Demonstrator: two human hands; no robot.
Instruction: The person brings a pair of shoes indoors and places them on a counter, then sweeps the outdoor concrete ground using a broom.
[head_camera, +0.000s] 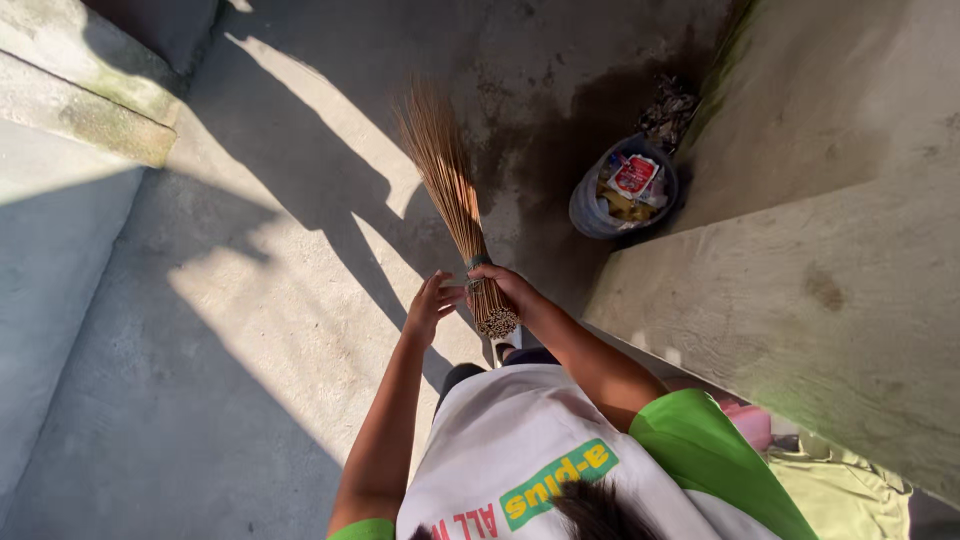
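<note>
The right hand (508, 287) has its fingers closed around the broom (455, 200), gripping the bundle of sticks just above its bound butt end, beside a dark band that ties the sticks together. The butt end sticks out below that hand, toward the person's chest. The left hand (430, 307) is just left of the broom's bound end, fingers spread and open, holding nothing; its fingertips come close to the sticks, but I cannot tell whether they touch.

From the grip the broom runs up and away from the person, its thin brown sticks fanning out at the far end over the concrete floor (250, 300). The floor left of the broom lies in bright sun crossed by long shadows; right of the broom it is darker and looks damp.

Right of the broom's middle, well apart from it, stands a grey bucket (592, 210) filled with wrappers and rubbish, set against the foot of a concrete wall (800, 250). Far left of the broom, a mossy concrete ledge (80, 100) borders the floor.
</note>
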